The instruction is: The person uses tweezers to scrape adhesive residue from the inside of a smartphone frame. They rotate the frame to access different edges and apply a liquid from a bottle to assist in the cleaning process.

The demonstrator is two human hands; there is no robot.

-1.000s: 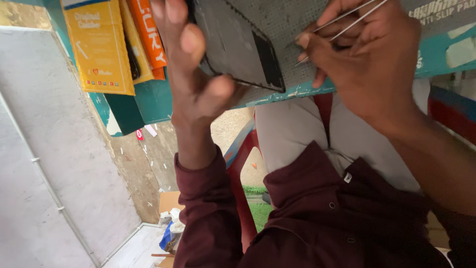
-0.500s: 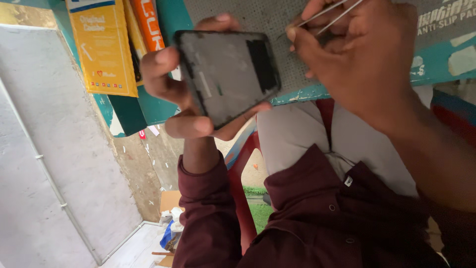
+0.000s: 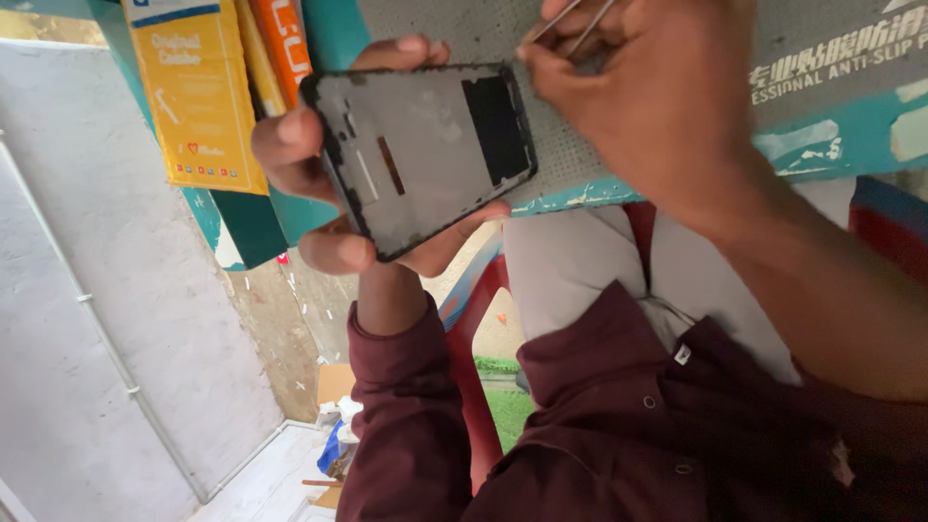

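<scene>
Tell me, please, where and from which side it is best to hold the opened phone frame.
Probably by its long edges, from behind. The phone frame is flat and thin, its open inner face toward the camera. The left hand already cradles it so, leaving the face free for the right hand with the tweezers.

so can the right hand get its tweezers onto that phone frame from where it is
Probably yes: the right hand with the tweezers sits just beside the phone frame, which the left hand holds face-up, nothing between.
</scene>
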